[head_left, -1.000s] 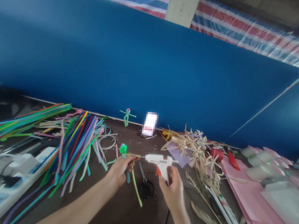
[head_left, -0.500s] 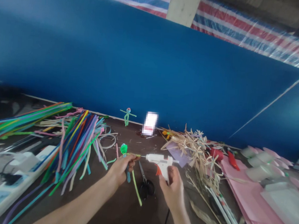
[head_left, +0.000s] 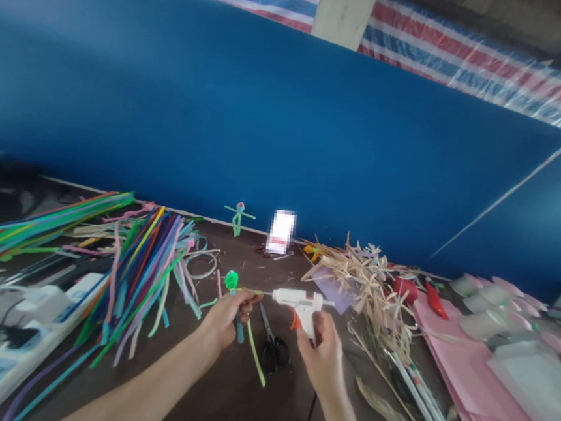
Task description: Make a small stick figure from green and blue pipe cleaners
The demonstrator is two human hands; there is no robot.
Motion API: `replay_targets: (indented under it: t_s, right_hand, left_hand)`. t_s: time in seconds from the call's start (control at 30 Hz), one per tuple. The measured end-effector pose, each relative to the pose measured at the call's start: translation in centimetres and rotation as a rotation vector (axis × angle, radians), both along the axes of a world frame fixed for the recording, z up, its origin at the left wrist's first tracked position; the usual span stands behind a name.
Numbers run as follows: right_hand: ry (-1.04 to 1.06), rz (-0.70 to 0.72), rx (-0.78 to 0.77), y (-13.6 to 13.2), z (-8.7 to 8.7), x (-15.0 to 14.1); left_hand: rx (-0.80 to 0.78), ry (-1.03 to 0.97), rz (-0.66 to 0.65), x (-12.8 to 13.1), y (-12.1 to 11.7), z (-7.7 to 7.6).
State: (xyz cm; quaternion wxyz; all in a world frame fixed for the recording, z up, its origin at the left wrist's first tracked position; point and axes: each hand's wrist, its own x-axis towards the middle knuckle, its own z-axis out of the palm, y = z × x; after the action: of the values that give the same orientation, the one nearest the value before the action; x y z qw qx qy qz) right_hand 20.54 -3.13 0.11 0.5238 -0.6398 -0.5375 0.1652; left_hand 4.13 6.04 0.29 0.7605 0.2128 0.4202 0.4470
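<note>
In my right hand [head_left: 322,345] is a white hot glue gun [head_left: 297,298] with an orange trigger, its nozzle pointing left. My left hand [head_left: 229,314] is closed on a pipe-cleaner piece, with a green pipe-cleaner ball [head_left: 231,279] above the fingers and a blue end [head_left: 240,331] below them. The nozzle is close to the left fingertips; whether it touches the piece I cannot tell. A yellow-green pipe cleaner [head_left: 255,356] hangs or lies just below the left hand. Between the hands lie black-handled scissors [head_left: 275,353] on the dark table [head_left: 224,402].
Many coloured pipe cleaners [head_left: 142,277] lie left, beside a white power strip [head_left: 17,351] with plugs. A small pipe-cleaner figure [head_left: 238,218] stands at the back near a blurred bright rectangle [head_left: 281,231]. Dried straw flowers [head_left: 367,277] and pink sheets [head_left: 448,363] lie right.
Both hands and the glue gun stay almost in place, with only a very slight shift left in the picture. Both grips are the same.
</note>
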Motion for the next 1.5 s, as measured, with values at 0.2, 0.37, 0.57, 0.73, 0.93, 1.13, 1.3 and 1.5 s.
replay_targets:
  t_s: [0.2, 0.37, 0.57, 0.73, 0.93, 1.13, 1.3, 1.5]
  right_hand:
    - [0.037, -0.122, -0.069, -0.1, -1.5, 3.4]
    - [-0.024, -0.395, -0.121, 0.4, -4.1, 8.6]
    - [-0.345, -0.485, -0.168, 0.4, -4.2, 10.9]
    - [-0.368, -0.35, -0.051, 0.6, -0.6, 6.8]
    - [-0.047, 0.244, -0.162, 2.1, 1.5, -1.0]
    - [-0.157, 0.235, -0.158, 2.7, 1.4, -2.2]
    - [-0.252, 0.19, -0.15, 2.9, 0.9, -1.7]
    - [-0.227, 0.108, -0.098, 2.5, 0.7, -1.7]
  left_hand:
    - [0.013, 0.036, -0.011, -0.2, -0.2, -0.4]
    - [0.073, 0.086, -0.081, -0.1, -0.7, -0.3]
    - [0.149, 0.142, -0.161, 0.4, -1.4, 0.0]
    - [0.204, 0.229, -0.231, 0.6, -1.5, -0.3]
    - [0.341, 0.257, -0.296, 1.0, -2.1, -0.5]
    - [0.411, 0.276, -0.391, 0.5, -2.2, -1.1]
    - [0.341, 0.225, -0.332, 0.0, -2.1, -1.1]
    - [0.495, 0.389, -0.158, -0.4, -2.1, -2.3]
